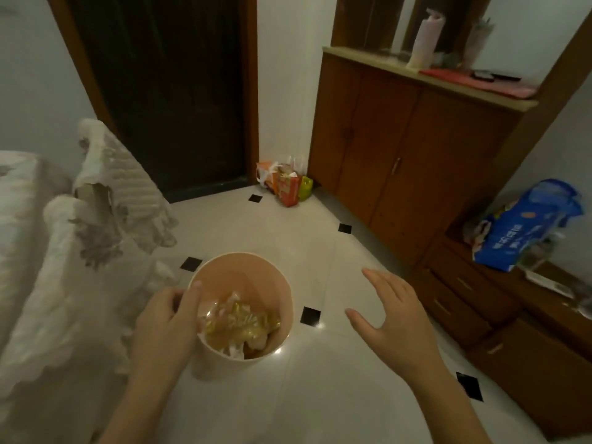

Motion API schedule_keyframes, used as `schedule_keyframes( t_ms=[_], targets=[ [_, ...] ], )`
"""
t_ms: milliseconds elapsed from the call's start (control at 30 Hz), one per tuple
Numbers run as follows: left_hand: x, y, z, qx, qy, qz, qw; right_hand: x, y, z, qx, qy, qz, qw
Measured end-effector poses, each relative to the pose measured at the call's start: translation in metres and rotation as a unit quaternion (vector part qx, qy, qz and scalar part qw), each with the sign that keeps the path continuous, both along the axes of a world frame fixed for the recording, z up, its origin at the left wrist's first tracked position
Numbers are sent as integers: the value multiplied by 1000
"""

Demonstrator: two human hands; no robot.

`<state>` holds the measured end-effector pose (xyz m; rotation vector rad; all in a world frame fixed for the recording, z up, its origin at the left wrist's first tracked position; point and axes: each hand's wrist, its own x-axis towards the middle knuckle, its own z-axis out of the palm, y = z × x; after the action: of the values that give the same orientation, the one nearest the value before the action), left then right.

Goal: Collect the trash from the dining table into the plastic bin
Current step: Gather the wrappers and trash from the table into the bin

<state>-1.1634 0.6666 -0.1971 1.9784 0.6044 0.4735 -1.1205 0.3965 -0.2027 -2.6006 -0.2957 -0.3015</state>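
A pale pink plastic bin (256, 267) hangs above the white tiled floor, low in the middle of the view. My left hand (166, 318) grips its near left rim, with the index finger lying over the edge. Inside the bin lie crumpled gold wrappers and white tissue (243, 325). My right hand (394, 315) hovers to the right of the bin, apart from it, fingers spread and holding nothing.
Chairs with white lace covers (105, 200) and a covered table edge (16, 200) stand on the left. A wooden cabinet (416, 161) and low drawers (480, 299) with a blue bag (525, 225) line the right. Small paper bags (288, 184) sit by the dark door (166, 91).
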Motion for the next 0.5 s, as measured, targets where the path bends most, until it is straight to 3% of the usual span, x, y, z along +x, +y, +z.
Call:
schedule_keyframes(
  t_ms=[233,500],
  targets=[
    [165,21,-17,-5,-4,26,1000,176,23,-23,-52,15,17,998],
    [365,76,6,-15,-16,80,997,398,85,19,-52,-1,62,997]
  ],
)
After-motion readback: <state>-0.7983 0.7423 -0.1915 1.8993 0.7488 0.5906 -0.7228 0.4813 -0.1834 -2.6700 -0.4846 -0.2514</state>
